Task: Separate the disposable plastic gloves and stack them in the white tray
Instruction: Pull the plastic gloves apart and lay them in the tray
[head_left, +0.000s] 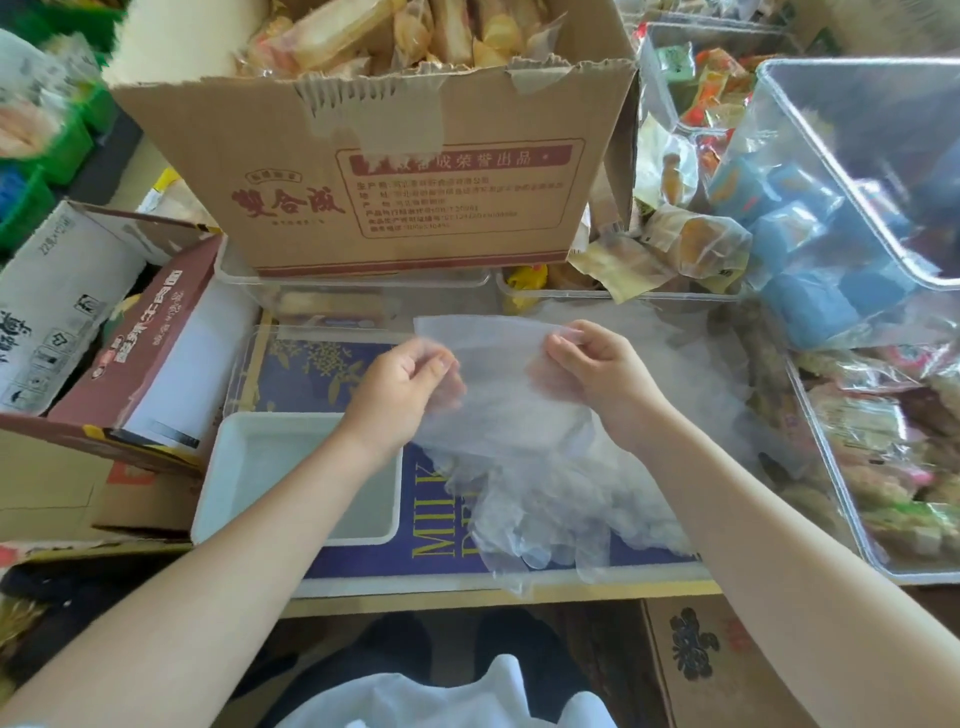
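Note:
A bunch of thin, clear disposable plastic gloves hangs between both hands above a blue box lid. My left hand pinches the cuff edge on its left side and my right hand pinches the same cuff edge on its right. The cuff is stretched flat between the hands. The glove fingers droop down onto the lid. The white tray sits lower left of the gloves, partly under my left forearm, and looks to hold nothing.
A large cardboard box of wrapped snacks stands behind the hands. Clear plastic bins full of packets crowd the right side. Smaller cartons lie at the left. The blue lid rests in a clear bin.

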